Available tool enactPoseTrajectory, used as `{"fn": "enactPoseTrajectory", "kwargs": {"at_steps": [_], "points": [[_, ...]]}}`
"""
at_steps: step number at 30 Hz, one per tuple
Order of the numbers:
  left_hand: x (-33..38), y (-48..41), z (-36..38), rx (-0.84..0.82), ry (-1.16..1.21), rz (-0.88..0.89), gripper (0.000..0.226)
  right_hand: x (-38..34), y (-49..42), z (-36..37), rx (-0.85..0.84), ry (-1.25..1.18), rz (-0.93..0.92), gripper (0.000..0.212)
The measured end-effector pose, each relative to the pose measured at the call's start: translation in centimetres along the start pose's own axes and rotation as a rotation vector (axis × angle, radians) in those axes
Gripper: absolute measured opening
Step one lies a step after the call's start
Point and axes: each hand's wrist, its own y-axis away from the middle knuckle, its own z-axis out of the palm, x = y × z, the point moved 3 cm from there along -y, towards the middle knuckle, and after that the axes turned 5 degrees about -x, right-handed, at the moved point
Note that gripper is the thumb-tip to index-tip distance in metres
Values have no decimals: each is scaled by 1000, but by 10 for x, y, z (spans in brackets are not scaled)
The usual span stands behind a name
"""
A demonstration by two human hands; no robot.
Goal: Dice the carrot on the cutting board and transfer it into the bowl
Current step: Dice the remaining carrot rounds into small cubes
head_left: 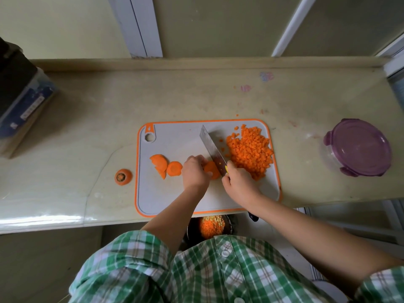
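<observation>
A grey cutting board point(175, 136) with an orange rim lies on the counter. My left hand point(194, 173) holds a stack of carrot slices point(212, 170) down with curled fingers. My right hand point(239, 182) grips the handle of a cleaver point(212, 147), whose blade rests on the right edge of that stack. More carrot slices point(166, 166) lie to the left on the board. A heap of diced carrot point(250, 153) covers the board's right side. A lidded bowl point(358, 147) with a purple lid stands on the counter to the right.
A carrot top point(123, 176) lies on the counter left of the board. A dark box point(19, 101) stands at the far left. Below the counter edge, a dark container point(211, 226) holds chopped orange and yellow bits. The window wall runs behind the counter.
</observation>
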Motion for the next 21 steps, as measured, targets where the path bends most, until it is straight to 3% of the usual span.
{"fn": "enactPoseTrajectory", "kwargs": {"at_steps": [12, 21], "points": [[1, 2, -1, 1, -16, 9, 29, 7, -1, -9, 109, -38, -49, 9], [1, 2, -1, 0, -1, -6, 28, 4, 5, -9, 6, 26, -62, 6]]}}
